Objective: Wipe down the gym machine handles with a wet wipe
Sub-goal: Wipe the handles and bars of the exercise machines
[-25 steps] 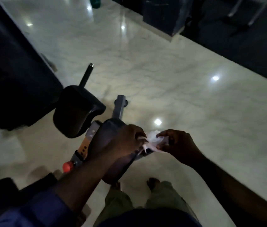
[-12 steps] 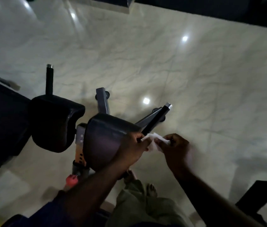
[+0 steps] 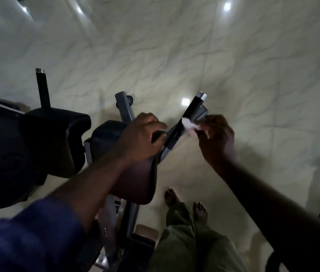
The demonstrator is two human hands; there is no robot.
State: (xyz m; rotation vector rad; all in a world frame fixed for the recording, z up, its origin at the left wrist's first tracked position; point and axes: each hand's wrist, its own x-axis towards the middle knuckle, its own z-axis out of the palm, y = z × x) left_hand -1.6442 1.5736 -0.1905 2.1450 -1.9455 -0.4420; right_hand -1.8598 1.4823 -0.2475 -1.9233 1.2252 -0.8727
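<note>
The pale marble-patterned floor (image 3: 174, 55) fills most of the dim view, with ceiling lights reflected in it; the camera has tipped further down than half a second ago, so the dark edge at the top is gone and the floor reaches the upper border. On the left stands the gym machine, its two black padded rests side by side: the larger left pad (image 3: 53, 138) and the right pad (image 3: 133, 181), which now sits partly under the left forearm. A grey square frame tube (image 3: 125, 107) rises between them.

The person's blue sleeve (image 3: 27, 238) and bare forearm cross from the lower left, and olive trousers (image 3: 190, 244) with two bare feet (image 3: 199, 210) show at the bottom.

The right handle (image 3: 186, 118), a black grip with a silver end cap, slants up to the right between the two hands and is far more exposed than before. The left handle (image 3: 42, 87) stands upright at the far left, untouched.

The left hand (image 3: 141, 136) is curled closed at the lower end of the right handle, just where the grip meets the metal tube; it has let go of the wipe it was sharing a moment ago. The right hand (image 3: 216, 138) pinches the white wet wipe (image 3: 189, 125) between fingertips and presses it against the side of the black grip, about midway along, where earlier both hands held the wipe just below the handle.
</note>
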